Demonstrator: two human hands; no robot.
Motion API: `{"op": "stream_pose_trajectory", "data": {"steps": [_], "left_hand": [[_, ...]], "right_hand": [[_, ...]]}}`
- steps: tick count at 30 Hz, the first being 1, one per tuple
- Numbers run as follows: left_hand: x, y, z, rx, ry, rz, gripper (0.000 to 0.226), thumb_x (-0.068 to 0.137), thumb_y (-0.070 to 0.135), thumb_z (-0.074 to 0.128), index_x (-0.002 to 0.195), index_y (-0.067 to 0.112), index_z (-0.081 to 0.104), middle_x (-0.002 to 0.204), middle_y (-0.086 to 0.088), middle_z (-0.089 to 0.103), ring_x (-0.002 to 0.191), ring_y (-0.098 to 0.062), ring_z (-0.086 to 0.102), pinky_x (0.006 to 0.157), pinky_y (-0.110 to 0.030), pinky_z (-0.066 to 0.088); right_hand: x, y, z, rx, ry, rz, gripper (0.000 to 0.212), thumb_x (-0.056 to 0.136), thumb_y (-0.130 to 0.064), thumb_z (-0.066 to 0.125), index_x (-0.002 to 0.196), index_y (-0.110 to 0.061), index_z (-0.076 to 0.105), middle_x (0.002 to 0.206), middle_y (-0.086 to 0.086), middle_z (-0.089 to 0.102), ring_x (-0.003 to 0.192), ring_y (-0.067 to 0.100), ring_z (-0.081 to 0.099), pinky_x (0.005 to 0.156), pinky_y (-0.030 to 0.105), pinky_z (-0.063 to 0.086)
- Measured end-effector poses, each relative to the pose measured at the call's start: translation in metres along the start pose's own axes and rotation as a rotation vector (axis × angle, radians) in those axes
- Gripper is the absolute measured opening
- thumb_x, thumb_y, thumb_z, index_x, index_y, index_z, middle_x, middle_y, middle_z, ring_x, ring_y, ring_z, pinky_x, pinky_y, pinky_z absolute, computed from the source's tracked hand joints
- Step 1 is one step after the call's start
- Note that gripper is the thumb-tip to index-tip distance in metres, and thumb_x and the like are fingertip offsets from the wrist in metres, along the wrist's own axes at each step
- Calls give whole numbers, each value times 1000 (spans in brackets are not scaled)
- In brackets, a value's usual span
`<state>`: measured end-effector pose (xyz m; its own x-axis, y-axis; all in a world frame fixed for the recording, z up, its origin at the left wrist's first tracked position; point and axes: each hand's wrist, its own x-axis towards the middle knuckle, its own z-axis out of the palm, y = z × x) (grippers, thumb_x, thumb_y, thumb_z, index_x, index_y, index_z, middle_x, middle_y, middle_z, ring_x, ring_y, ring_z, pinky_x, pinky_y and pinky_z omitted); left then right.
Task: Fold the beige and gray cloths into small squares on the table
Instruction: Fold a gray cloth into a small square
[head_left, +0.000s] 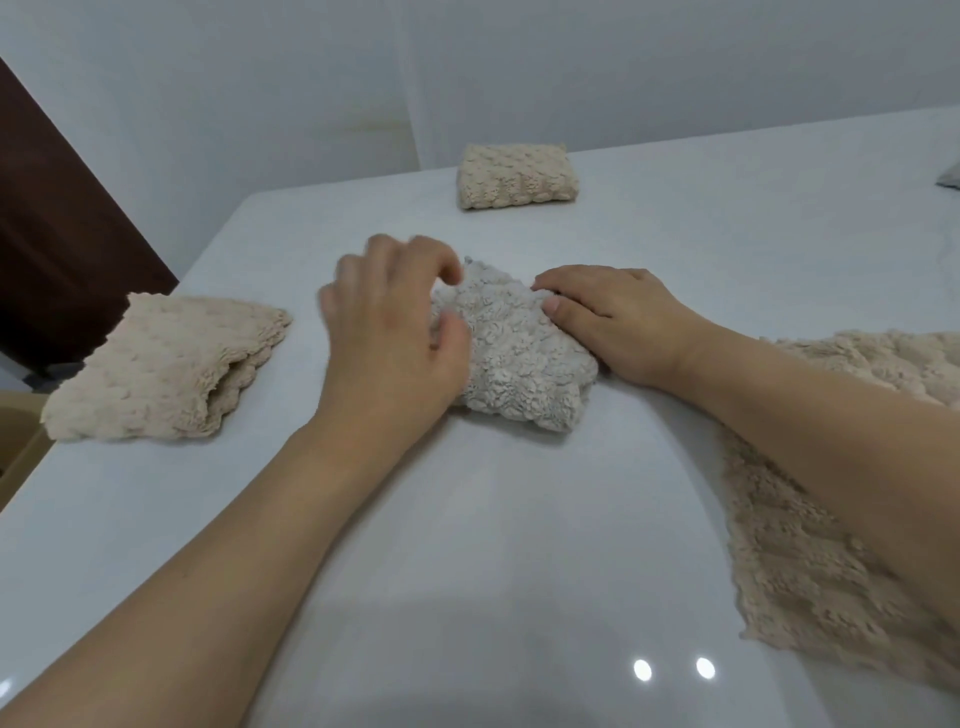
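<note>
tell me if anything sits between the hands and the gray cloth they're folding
Nothing visible does: the left hand and the right hand both rest directly on the gray cloth on the table.

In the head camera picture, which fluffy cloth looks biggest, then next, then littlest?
1. Unfolded beige fluffy cloth at right, partly under the arm, nearest the camera.
2. Folded beige bumpy cloth at left.
3. Gray fluffy cloth under both hands.
4. Small folded beige cloth, farthest away, so unsure.
</note>
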<state>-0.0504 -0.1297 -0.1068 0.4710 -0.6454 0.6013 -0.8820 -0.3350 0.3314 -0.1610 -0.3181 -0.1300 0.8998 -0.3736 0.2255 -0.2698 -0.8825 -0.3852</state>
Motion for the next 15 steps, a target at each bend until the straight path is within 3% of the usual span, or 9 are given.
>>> {"op": "stream_pose_trajectory", "data": {"steps": [2,6,15], "left_hand": [[-5,18,0,-108,-59,165,9,84,23,56,90,15,59,92,1,49,89,-23,46,83,-39,36],[-22,44,14,-174,-158,160,32,85,46,56,73,17,56,82,4,48,81,-17,46,80,-31,37],[-26,50,21,56,-159,87,26,74,45,54,80,21,44,79,6,45,75,-20,43,71,-41,45]], "right_hand": [[0,0,1,-4,11,-1,35,103,-39,32,129,-28,53,135,-12,54,129,9,44,110,44,28],[4,2,2,-62,-9,18,39,102,-40,30,134,-30,49,142,-14,48,134,8,38,111,40,25],[4,1,3,-63,-20,22,38,101,-41,30,133,-31,49,142,-15,47,134,8,38,109,37,22]]}}
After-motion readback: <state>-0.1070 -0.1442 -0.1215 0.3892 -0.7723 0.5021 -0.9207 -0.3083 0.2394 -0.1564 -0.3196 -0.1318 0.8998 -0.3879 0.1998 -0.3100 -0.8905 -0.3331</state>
